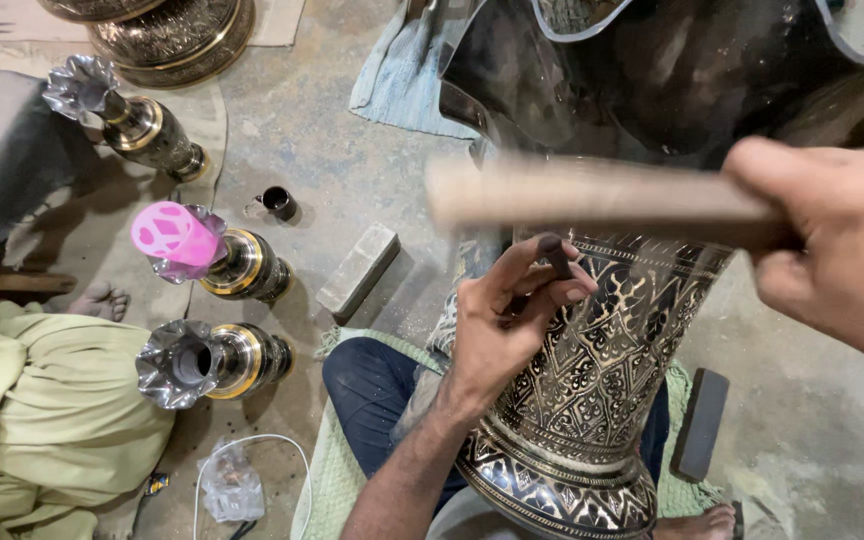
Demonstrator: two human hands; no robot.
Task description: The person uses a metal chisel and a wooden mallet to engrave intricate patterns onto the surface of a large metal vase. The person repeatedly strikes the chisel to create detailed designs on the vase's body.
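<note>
Two hands work an engraved brass vase (592, 380): left hand (507, 320) pinches a dark chisel (555, 255) against it, right hand (832, 235) clenches a blurred wooden mallet handle (592, 195).

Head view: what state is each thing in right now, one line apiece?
Large engraved vase: lying tilted across the person's lap, mouth away from the camera.
Left hand: pinching a small dark chisel against the vase.
Right hand: gripping a wooden stick, blurred in motion.
Three small vases: standing on the floor, one capped with a pink cup.
Grey block: lying flat on the floor.
</note>
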